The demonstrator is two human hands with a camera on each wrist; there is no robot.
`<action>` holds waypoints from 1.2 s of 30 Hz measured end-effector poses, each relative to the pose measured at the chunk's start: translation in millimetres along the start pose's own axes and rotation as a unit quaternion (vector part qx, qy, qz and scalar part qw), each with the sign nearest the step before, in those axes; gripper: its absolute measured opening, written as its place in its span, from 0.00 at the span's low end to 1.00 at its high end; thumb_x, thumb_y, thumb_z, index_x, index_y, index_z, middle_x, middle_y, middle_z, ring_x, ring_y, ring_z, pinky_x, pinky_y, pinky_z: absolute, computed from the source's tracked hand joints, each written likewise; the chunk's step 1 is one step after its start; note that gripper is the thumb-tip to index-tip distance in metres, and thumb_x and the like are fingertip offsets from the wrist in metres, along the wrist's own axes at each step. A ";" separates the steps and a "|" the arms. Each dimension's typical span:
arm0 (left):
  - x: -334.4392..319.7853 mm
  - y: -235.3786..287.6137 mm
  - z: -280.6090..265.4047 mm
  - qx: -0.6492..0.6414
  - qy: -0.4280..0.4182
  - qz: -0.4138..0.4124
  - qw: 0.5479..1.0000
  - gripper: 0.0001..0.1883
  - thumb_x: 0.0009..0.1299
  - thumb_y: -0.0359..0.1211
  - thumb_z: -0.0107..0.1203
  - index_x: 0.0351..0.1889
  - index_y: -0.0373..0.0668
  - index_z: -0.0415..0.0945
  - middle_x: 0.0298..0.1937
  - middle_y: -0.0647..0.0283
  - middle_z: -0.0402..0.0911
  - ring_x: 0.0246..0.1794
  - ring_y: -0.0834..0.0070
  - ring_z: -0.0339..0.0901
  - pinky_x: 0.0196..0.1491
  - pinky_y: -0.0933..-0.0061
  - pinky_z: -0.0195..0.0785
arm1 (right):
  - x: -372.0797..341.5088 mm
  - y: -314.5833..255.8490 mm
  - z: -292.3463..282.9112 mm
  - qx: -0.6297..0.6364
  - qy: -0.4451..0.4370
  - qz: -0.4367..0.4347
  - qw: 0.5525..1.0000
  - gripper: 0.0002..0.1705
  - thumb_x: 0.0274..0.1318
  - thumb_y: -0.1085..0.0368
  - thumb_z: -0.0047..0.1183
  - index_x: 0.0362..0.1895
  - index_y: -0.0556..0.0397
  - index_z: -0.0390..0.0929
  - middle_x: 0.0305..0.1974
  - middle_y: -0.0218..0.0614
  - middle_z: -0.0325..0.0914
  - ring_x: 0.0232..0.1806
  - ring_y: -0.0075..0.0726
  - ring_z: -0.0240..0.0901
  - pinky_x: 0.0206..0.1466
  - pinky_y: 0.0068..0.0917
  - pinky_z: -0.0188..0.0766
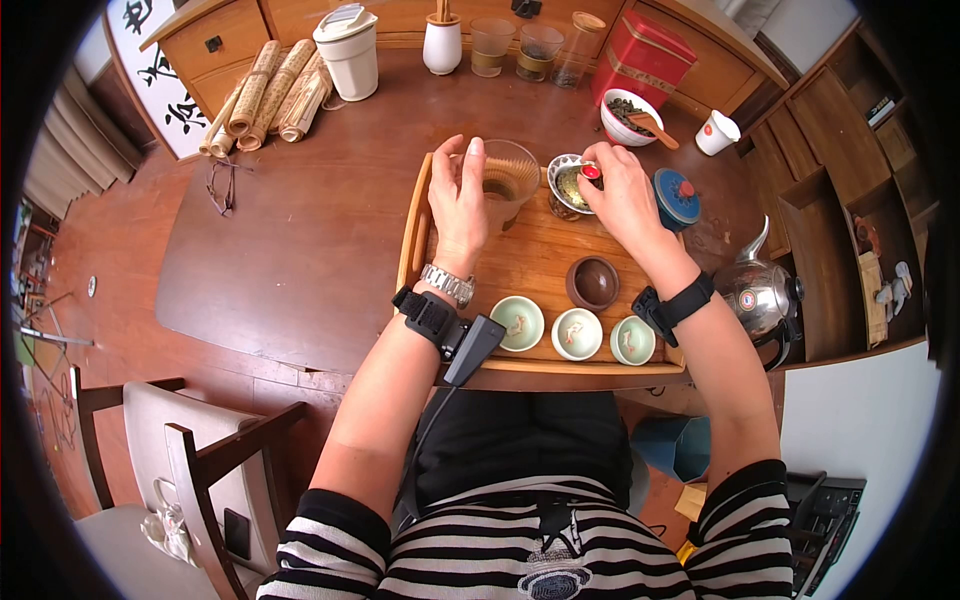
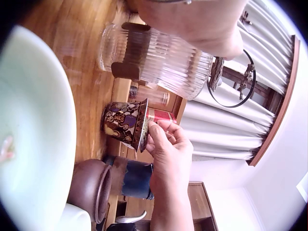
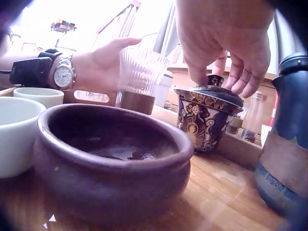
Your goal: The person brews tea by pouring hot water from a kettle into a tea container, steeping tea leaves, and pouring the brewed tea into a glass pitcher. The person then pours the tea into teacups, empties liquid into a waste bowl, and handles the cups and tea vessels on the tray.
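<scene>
The right hand (image 1: 625, 195) pinches the knob of a lid (image 3: 211, 90) at the patterned gaiwan (image 3: 197, 122), which stands on a wooden tray (image 1: 545, 258). In the head view, tea leaves show inside the gaiwan. Its dark, gold and purple pattern is plain in the left wrist view. Upright along the left side of a ribbed glass pitcher (image 1: 515, 165) is the left hand (image 1: 462, 205), its fingers extended. A brown band circles the pitcher's lower part.
Three pale green cups (image 1: 577, 334) and a dark clay bowl (image 1: 593, 284) occupy the tray's near side. Right of the gaiwan stands a blue jar (image 1: 677, 200), with a steel kettle (image 1: 757, 295) beyond the tray. Behind are a bowl of leaves (image 1: 612, 128) and a red box (image 1: 645, 62).
</scene>
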State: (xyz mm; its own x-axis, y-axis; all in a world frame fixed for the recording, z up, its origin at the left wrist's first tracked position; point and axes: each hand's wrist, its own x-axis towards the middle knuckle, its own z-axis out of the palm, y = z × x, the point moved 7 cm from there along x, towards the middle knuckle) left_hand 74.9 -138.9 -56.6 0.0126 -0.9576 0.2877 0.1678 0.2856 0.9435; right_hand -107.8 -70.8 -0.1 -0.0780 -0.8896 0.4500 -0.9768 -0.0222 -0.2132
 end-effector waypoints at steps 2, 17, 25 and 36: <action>0.1 -0.6 0.0 0.000 -0.001 -0.003 1.000 0.25 0.67 0.47 0.48 0.49 0.33 0.67 0.35 0.56 0.76 0.36 0.71 0.71 0.42 0.72 0.64 | -0.7 2.8 0.6 0.011 0.008 0.010 1.000 0.12 0.43 0.67 0.55 0.34 0.55 0.69 0.32 0.46 0.71 0.39 0.49 0.69 0.42 0.41 0.68; -1.2 1.8 2.1 0.026 -0.016 -0.011 0.999 0.26 0.69 0.48 0.44 0.51 0.32 0.65 0.37 0.59 0.77 0.42 0.77 0.72 0.47 0.76 0.63 | -8.7 6.7 18.8 0.116 -0.068 0.008 0.991 0.33 0.35 0.53 0.66 0.37 0.53 0.57 0.35 0.49 0.69 0.38 0.55 0.68 0.42 0.40 0.65; -0.4 -6.7 3.1 -0.008 -0.016 -0.022 1.000 0.27 0.66 0.49 0.49 0.50 0.33 0.66 0.41 0.50 0.75 0.41 0.65 0.72 0.46 0.69 0.63 | -10.4 8.5 16.7 0.120 -0.050 0.016 0.991 0.30 0.34 0.57 0.65 0.37 0.53 0.58 0.35 0.47 0.70 0.40 0.53 0.68 0.43 0.38 0.65; -0.9 -5.8 3.1 -0.009 -0.012 -0.021 1.000 0.28 0.66 0.49 0.48 0.50 0.32 0.66 0.40 0.49 0.75 0.42 0.63 0.72 0.47 0.68 0.63 | -1.4 -15.7 -26.1 0.132 -0.033 -0.011 0.991 0.26 0.34 0.62 0.63 0.35 0.52 0.60 0.37 0.44 0.70 0.42 0.52 0.67 0.44 0.40 0.64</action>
State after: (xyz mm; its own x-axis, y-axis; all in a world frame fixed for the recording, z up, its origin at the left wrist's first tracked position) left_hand 70.9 -139.6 -61.8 -0.0193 -0.9678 0.2512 0.1844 0.2434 0.9522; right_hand -97.6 -57.3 25.2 -0.0352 -0.9151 0.4018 -0.8911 -0.1533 -0.4271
